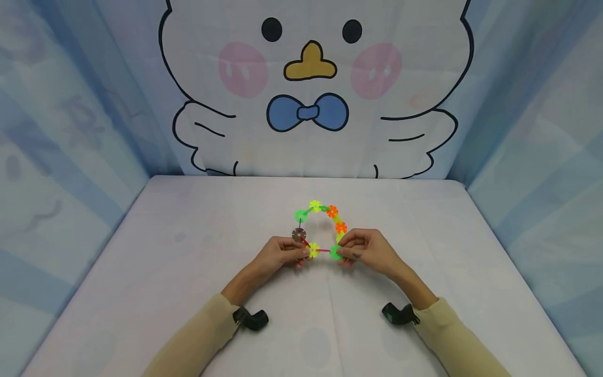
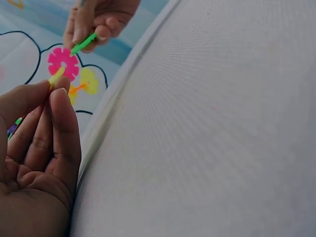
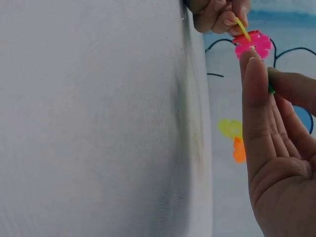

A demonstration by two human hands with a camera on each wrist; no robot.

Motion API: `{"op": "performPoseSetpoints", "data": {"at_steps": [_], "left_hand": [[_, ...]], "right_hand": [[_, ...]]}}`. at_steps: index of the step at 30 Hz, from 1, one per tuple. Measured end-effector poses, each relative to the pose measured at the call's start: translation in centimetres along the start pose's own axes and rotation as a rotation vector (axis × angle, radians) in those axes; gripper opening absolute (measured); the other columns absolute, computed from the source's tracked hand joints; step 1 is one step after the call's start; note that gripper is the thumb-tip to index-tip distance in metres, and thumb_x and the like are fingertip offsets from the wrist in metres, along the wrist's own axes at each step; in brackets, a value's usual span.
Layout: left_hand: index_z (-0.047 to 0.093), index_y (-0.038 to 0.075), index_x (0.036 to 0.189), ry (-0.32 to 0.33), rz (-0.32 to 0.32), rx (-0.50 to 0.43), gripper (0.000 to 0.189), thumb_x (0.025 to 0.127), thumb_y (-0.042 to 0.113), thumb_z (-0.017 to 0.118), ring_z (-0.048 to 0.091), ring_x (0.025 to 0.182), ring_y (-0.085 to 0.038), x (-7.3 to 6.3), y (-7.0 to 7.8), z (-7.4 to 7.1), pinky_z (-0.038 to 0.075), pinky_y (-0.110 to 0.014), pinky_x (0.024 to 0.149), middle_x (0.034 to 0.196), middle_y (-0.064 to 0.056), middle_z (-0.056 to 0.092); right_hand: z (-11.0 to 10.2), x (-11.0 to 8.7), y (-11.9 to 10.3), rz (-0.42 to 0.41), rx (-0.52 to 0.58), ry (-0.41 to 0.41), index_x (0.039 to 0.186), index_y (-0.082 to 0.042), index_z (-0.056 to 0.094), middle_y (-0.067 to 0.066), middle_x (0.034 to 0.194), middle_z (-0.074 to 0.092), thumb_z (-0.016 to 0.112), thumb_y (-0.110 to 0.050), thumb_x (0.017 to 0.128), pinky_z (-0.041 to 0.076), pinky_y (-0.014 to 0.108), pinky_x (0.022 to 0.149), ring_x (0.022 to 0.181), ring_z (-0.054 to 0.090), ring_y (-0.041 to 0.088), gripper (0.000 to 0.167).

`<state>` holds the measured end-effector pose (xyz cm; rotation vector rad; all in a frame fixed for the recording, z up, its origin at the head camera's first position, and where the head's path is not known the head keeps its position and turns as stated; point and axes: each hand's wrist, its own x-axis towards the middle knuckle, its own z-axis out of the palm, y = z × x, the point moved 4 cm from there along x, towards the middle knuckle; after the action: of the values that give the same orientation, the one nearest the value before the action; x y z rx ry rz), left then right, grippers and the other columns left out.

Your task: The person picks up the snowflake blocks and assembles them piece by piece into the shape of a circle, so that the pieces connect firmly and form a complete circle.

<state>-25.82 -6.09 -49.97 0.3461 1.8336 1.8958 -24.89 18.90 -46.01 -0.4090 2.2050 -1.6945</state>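
Note:
Both hands hold up a ring of interlocking plastic snowflake discs (image 1: 315,206), with green, yellow, orange, brown and pink-red pieces. My left hand (image 1: 282,252) pinches a yellow disc (image 1: 313,251) at the ring's near left, between thumb and fingertips. On the near right, my right hand (image 1: 367,251) pinches a green disc (image 1: 335,252). Between these two sits a pink disc (image 2: 63,61), edge-on in the head view and face-on in the left wrist view. A brown disc (image 1: 299,234) stands just beyond the left fingers. The fingertips partly cover the discs they grip.
A white cloth covers the table (image 1: 188,220) beneath the hands. Behind it hangs a curtain (image 1: 311,152) with a cartoon figure, and pale blue drapes (image 1: 70,157) stand at both sides. Dark wrist cameras (image 1: 256,320) are strapped over the sleeves.

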Motion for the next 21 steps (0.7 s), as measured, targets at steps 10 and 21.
{"op": "performPoseSetpoints", "data": {"at_steps": [10,21], "left_hand": [[0.071,-0.009,0.118,-0.003,0.0,0.0,0.027,0.099,0.01,0.073,0.068,0.07,-0.006,0.2,-0.26,0.04,0.06,-0.02,0.069,0.09,-0.001,0.081],[0.072,-0.01,0.116,0.003,0.009,0.013,0.026,0.1,0.01,0.073,0.068,0.07,-0.006,0.16,-0.26,-0.13,0.06,-0.02,0.069,0.09,-0.001,0.081]], "right_hand": [[0.12,0.35,-0.18,0.01,-0.008,-0.019,0.111,0.008,0.069,0.025,0.096,0.077,0.077,-0.009,0.097,0.067,0.044,0.074,0.078,0.079,0.031,0.023],[0.44,0.69,-0.57,0.009,-0.021,-0.002,0.108,0.011,0.069,0.017,0.09,0.076,0.076,-0.003,0.096,0.067,0.041,0.072,0.074,0.078,0.025,0.019]]}}
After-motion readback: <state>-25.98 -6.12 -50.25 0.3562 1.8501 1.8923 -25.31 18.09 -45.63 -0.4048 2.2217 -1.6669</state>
